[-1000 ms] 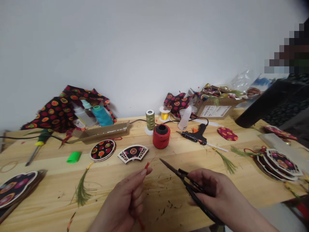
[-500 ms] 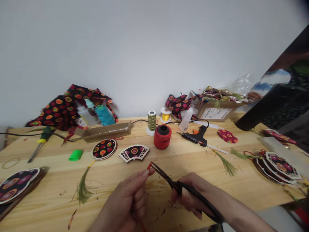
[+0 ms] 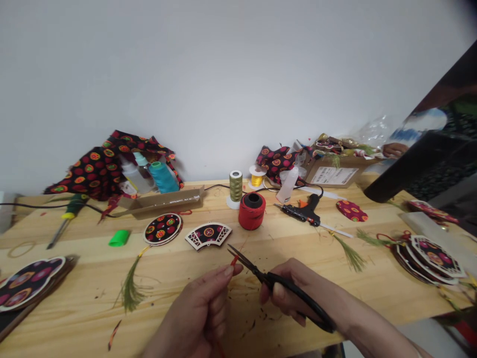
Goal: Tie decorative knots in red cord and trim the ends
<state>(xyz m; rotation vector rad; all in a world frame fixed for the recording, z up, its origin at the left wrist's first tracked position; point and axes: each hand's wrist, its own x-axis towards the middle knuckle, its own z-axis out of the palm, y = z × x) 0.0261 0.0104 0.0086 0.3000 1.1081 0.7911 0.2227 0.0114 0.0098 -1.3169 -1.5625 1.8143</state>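
My left hand [image 3: 197, 311] pinches a short red cord [image 3: 234, 259] between thumb and finger, and a length of the cord hangs below the hand. My right hand [image 3: 294, 291] grips black-handled scissors [image 3: 286, 293]. Their slightly parted blades [image 3: 242, 261] lie around or just beside the cord's tip, and I cannot tell if they touch it. Beyond the hands stand a fan-shaped wooden ornament [image 3: 207, 234] and a spool of red thread [image 3: 252, 211].
The pine workbench [image 3: 74, 308] also bears a round ornament [image 3: 163, 229], a hot glue gun [image 3: 301, 213], green tassels, and stacked ornaments at both sides [image 3: 428, 258]. Patterned fabric [image 3: 93, 171] and a cardboard box [image 3: 333, 174] stand along the wall. A dark object [image 3: 417, 166] juts in at upper right.
My right hand has shifted its grip on the scissors and brought the blades from the right to the cord's tip. The blades now stand slightly parted. The left hand stays nearly still.
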